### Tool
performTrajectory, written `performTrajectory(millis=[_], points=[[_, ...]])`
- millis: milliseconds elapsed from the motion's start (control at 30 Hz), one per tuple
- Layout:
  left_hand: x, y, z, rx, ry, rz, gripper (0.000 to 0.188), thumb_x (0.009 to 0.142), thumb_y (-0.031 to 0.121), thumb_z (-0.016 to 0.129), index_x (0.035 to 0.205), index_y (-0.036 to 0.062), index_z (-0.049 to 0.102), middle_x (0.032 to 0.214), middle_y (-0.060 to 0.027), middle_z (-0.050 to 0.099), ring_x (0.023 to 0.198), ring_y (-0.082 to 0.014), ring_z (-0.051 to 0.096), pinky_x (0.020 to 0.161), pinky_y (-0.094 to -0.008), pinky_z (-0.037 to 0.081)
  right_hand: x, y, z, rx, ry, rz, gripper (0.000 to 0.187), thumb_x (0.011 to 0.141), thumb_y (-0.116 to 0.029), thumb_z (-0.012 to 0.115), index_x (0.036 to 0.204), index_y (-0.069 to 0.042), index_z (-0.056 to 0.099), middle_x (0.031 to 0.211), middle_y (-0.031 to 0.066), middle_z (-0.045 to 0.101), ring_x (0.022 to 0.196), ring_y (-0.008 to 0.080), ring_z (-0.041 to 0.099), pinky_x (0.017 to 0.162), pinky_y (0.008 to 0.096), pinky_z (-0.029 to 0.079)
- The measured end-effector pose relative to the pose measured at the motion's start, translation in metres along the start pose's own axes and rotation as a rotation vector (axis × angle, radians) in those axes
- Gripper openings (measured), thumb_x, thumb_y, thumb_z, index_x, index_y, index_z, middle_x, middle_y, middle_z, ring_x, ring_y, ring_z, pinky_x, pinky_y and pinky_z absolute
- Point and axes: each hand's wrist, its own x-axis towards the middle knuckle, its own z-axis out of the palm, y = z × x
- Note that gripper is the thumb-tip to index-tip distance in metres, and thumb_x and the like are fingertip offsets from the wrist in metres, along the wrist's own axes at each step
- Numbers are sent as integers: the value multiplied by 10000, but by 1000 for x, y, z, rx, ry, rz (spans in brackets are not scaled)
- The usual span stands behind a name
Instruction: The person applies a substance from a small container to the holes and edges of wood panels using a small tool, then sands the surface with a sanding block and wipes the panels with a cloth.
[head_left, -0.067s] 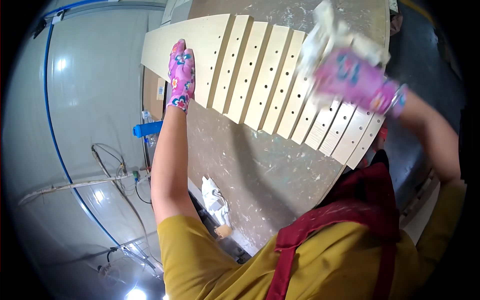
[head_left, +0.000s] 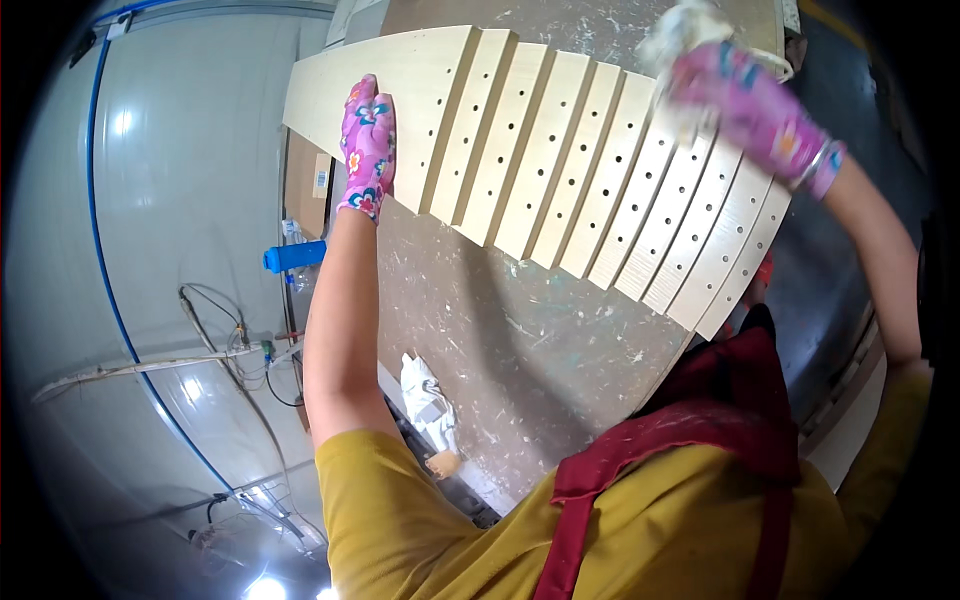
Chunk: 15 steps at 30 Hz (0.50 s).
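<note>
Overlapping pale wooden boards [head_left: 520, 150], with rows of small dark holes, lie fanned out like steps on the workbench. My left hand [head_left: 368, 145], in a pink flowered glove, rests flat on the broad board at the left end, its fingers stretched out. My right hand [head_left: 745, 105], in a matching glove and blurred by motion, is closed on a crumpled whitish cloth [head_left: 690, 40]. It is over the far part of the boards at the right end. Some of the cloth and the fingers under it are hidden.
The workbench [head_left: 500, 330] has a scuffed, paint-flecked brown top. Past its left edge are a blue cylindrical object [head_left: 295, 257], a cardboard box [head_left: 308, 185] and a grey wall with cables [head_left: 225, 350]. White cloth or plastic [head_left: 428, 400] lies at the near left edge.
My right hand and the cloth have moved away from me and a little to the right, uncovering more of the right-hand boards. My left hand stays on the broad board.
</note>
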Motion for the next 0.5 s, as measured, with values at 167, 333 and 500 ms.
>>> performTrajectory(millis=[167,333,500], points=[[-9,-2,-5,129,9,7,478,977,299,423,1363,19,455,1399,-198,429,1319,-324,385,1103,-375,288,18,-67,26,1,155,-259,346,805,-149,534,1126,-47,614,1185,136,556,1084,301,559,965,387,442],[1,-16,5,69,7,43,483,983,315,425,1356,9,460,1401,-199,429,1318,-320,389,1104,-377,289,50,-94,125,-83,-6,-483,344,898,-198,536,1215,-65,544,1137,112,577,1090,243,572,941,439,467],[3,1,4,69,10,17,463,987,285,434,1364,18,455,1422,-190,412,1339,-318,364,1119,-368,270,48,2,14,-46,212,-175,325,940,-275,496,1154,-46,584,1211,130,578,1004,264,636,905,348,509]])
